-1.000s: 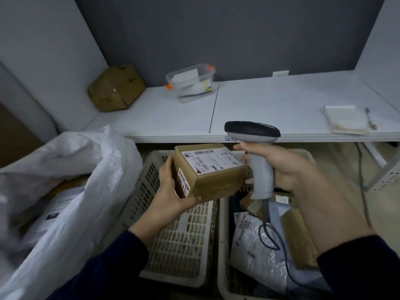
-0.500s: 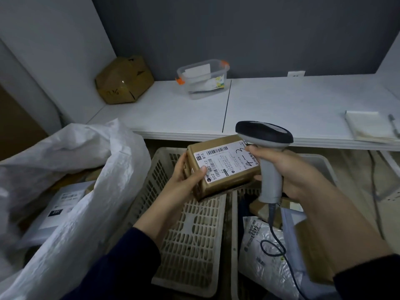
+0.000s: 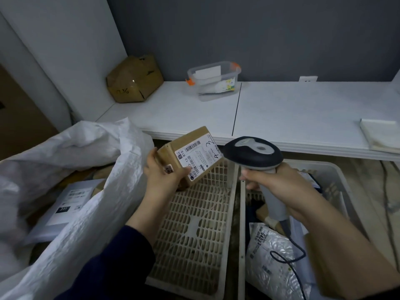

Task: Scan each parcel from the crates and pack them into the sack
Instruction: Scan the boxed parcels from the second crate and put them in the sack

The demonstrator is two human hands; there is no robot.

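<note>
Holding box (image 3: 194, 151) tight in left hand (image 3: 165, 178), just beside sack (image 3: 121, 163) rim at 9 o'clock. Gripping scanner (image 3: 253, 153) in right hand (image 3: 281, 187) at 3. Crate (image 3: 194, 224) floor showing below.

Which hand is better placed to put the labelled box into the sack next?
Left. The left hand grips the box right beside the open sack; the right hand is farther away, busy holding the scanner above the right crate.
</note>
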